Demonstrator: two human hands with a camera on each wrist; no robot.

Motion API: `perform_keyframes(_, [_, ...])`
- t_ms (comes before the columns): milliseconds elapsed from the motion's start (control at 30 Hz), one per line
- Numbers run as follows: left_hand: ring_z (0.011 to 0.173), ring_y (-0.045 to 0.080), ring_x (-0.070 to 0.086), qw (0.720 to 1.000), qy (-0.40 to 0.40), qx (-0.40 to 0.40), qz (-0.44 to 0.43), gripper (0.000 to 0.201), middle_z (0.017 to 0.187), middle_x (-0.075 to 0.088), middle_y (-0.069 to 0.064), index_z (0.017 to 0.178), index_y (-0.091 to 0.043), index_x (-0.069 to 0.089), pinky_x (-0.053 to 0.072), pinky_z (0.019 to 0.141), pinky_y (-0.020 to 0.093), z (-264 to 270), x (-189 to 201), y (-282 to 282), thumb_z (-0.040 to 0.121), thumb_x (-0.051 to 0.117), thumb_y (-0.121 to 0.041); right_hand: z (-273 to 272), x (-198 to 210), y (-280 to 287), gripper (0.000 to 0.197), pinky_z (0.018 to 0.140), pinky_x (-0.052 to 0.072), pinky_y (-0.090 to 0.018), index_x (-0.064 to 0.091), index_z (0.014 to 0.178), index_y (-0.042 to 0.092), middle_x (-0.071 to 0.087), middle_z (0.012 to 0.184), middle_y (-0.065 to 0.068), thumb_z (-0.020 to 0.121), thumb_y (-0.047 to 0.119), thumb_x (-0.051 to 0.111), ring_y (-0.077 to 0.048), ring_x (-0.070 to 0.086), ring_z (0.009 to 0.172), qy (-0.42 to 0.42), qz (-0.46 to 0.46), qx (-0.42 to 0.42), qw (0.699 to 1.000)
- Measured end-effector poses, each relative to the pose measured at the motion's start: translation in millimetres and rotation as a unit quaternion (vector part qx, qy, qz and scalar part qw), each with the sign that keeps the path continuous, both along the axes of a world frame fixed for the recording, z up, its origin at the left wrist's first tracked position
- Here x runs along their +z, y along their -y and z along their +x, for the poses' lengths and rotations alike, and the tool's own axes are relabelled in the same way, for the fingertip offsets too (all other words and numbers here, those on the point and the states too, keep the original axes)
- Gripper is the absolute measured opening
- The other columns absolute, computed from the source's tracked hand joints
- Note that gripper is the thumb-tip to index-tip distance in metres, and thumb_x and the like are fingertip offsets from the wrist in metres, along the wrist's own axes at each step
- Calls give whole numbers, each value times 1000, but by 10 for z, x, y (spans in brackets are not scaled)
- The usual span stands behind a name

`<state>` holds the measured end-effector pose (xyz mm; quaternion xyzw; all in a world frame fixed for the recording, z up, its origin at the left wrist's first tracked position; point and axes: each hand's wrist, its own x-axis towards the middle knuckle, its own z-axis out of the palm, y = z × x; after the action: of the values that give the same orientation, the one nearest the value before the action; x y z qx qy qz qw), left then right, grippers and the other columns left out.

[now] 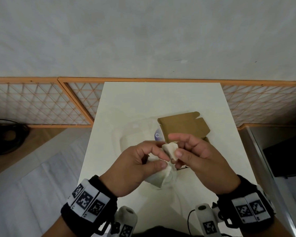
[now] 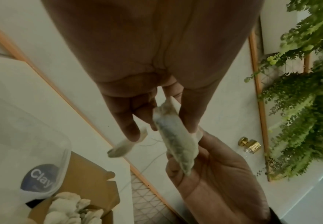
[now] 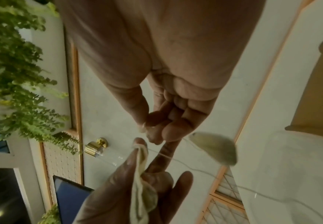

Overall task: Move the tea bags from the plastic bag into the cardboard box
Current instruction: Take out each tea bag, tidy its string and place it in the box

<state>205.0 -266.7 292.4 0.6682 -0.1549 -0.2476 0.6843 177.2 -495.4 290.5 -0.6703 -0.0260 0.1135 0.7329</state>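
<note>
We see both hands raised together over a white desk [image 1: 130, 106], palms turned toward each other, wrists wrapped in black bands carrying square-patterned markers. Our left hand [image 1: 137, 168] pinches a pale tea bag [image 1: 169, 150] between thumb and fingertips, with the other fingers loosely curled. Our right hand [image 1: 196, 156] meets it from the other side, thumb and bent fingers closed on the same small bundle, index finger stretched forward above it.

From the left wrist view, one tea bag [image 2: 174, 139] lies between the two hands, and a second tea bag [image 2: 125, 145] hangs at the tip of a left finger; thin strings trail between them. From the right wrist view, a string [image 3: 165, 155] is looped around a left finger.

Crumpled clear plastic bag [image 1: 162, 177] hangs below the left hand, just above the desk.

Just beyond the hands stands an open brown cardboard box [image 1: 183, 125], its lid flap tilted back. The left wrist view shows several pale tea bags [image 2: 68, 209] already heaped inside it. A clear plastic tub [image 2: 41, 166] with a round dark label reading "Clay" [image 2: 40, 181] sits touching the box's left side
</note>
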Motion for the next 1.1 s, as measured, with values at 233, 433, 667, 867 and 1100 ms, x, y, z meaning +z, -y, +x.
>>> perform_keyframes(233, [116,36,68,1000,-5,-1,24,14,116,76,14,106,-5,76,48,110,59,-17,31,92,93,75,-10,-58,24,-13,16,77,57,-33,74,106,15,72,98,-19,96,19,63,-20,67,85,-6,-8,7,1000])
perform_keyframes(433, [101,47,65,998,-7,21,66,14,103,76,17,99,-19,79,52,96,62,-52,15,122,86,78,-24,-93,-7,4,10,76,56,-45,73,96,23,76,95,-13,93,24,63,-20,72,82,-25,-19,-43,999])
perform_keyframes(667, [97,16,74,998,-2,30,48,10,97,79,-1,99,-5,77,55,87,24,-87,12,81,90,76,0,-100,39,-1,19,74,57,-42,75,106,27,74,92,-15,93,34,65,-21,72,78,-24,-41,-77,996])
perform_keyframes(867, [99,22,73,999,-3,30,23,10,100,78,4,101,-5,76,55,88,28,-112,22,65,91,76,-5,-118,26,-17,9,72,58,-34,73,106,9,73,84,-13,99,14,70,-17,69,75,2,-103,-18,995])
perform_keyframes(1100, [102,39,65,1000,20,13,19,12,100,73,10,97,-12,79,51,97,54,-148,4,34,86,80,-16,-121,167,13,11,73,59,-41,75,95,23,73,86,-13,97,33,70,-26,68,76,36,-131,-52,989])
